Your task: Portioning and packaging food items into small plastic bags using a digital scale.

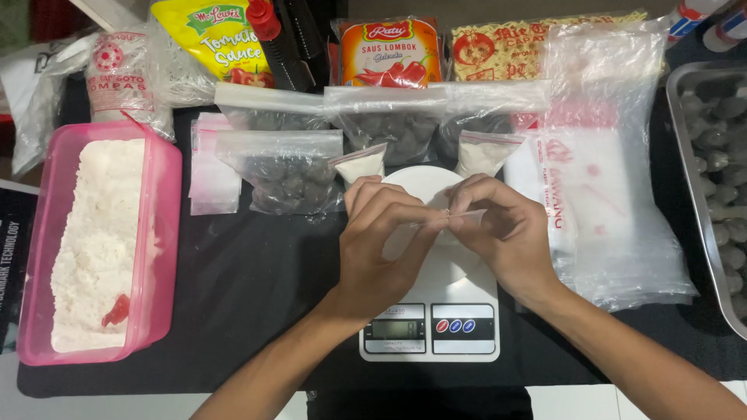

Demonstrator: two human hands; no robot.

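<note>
Hands meet over the round plate of a white kitchen scale [429, 311] that stands on the black counter [257, 272]. The left hand [381, 237] and the right hand [498, 229] each pinch with thumb and fingers one end of a small clear plastic bag [459, 219], which is stretched between them just above the scale plate; what is inside the bag I cannot tell.

Behind the hands lie two small bags of white powder [362, 165], touching the far rim of the scale. Further back are clear bags of dark round balls [288, 183], some lying on others. On the left side of the counter stands a pink plastic box [165, 233] with white flour and a small red thing in it. Just right of the scale is a stack of empty clear bags [615, 179]. At the right edge a metal tray [689, 155] holds more dark balls. Along the far side lean sauce pouches [389, 53] and a noodle packet [498, 47].
</note>
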